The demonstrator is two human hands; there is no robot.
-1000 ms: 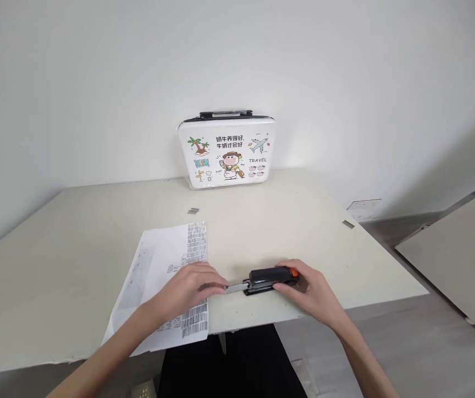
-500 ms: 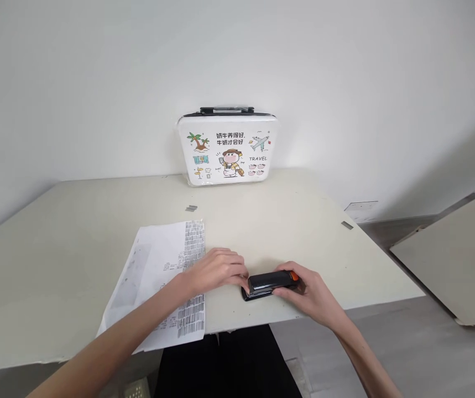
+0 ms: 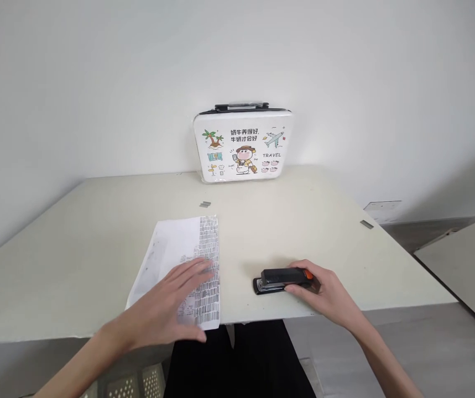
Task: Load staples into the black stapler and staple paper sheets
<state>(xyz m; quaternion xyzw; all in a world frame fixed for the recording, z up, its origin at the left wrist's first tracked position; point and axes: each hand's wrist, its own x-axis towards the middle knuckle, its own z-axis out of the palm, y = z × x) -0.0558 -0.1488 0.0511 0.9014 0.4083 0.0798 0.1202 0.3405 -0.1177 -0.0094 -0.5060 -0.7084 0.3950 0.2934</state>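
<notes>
A black stapler point(image 3: 283, 277) with an orange piece at its rear lies on the table, its front end pointing left. My right hand point(image 3: 323, 288) grips its rear end, thumb on the near side and fingers on the far side. To the left is a stack of printed paper sheets point(image 3: 179, 235) with dense barcode-like marks along the right edge. Over these sheets my left hand point(image 3: 168, 307) is spread, fingers apart and holding nothing; whether it touches the paper I cannot tell.
A white case point(image 3: 243, 146) with cartoon prints and a black handle leans against the wall at the table's back. Staple strips point(image 3: 205, 204) lie beyond the paper, and another staple strip point(image 3: 366, 224) is near the right edge. The table's point(image 3: 96, 249) front edge runs just before my lap.
My left hand has left the stapler's front end and moved left over the paper, its fingers opening. The right hand still holds the stapler. The view has shifted slightly.
</notes>
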